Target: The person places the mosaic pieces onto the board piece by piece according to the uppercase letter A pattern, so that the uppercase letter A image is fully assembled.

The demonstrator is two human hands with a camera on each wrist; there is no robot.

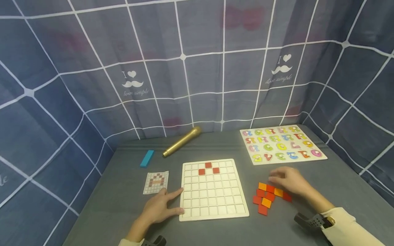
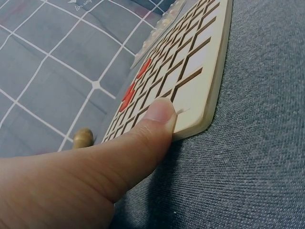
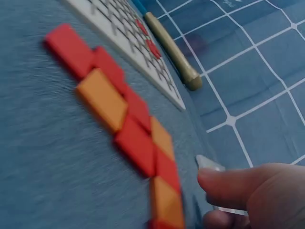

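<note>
The cream grid board (image 1: 215, 201) lies flat, with three red tiles (image 1: 208, 165) set in cells near its far edge. My left hand (image 1: 157, 207) rests at the board's left side, thumb and index finger extended onto its edge. In the left wrist view the thumb (image 2: 159, 112) presses on the board's corner. To the right of the board lies a loose cluster of red and orange square tiles (image 1: 266, 203). Just beyond that cluster hovers my right hand (image 1: 290, 179), fingers loosely bent, no tile visible in it. The right wrist view shows its thumb (image 3: 228, 183) apart from the tiles.
A small paper card (image 1: 156, 182) printed with a grid pattern lies left of the board. Farther back are a blue rectangular block (image 1: 147, 159) and a gold tapered stick (image 1: 181, 141). A number puzzle board (image 1: 281, 145) sits at back right. Checked cloth (image 1: 203, 75) hangs around the table.
</note>
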